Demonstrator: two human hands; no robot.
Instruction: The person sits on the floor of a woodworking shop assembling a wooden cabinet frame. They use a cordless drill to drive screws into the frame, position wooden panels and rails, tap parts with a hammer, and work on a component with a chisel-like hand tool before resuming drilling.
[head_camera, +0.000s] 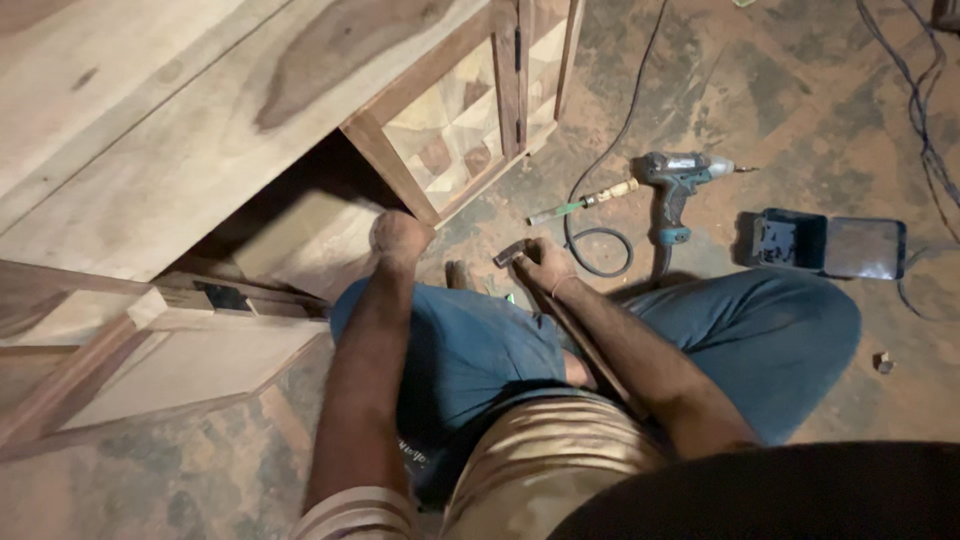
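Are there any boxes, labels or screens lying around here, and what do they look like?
Open dark blue rectangular tin box: on the dusty floor to the right of the teal power drill, lid laid flat beside it.
No screens or signs in view; any labels are too small to tell.

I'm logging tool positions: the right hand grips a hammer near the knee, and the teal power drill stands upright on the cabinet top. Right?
Not quite. The head view shows the teal power drill lying on the floor, not on the cabinet. The right hand does grip a hammer near the knee.
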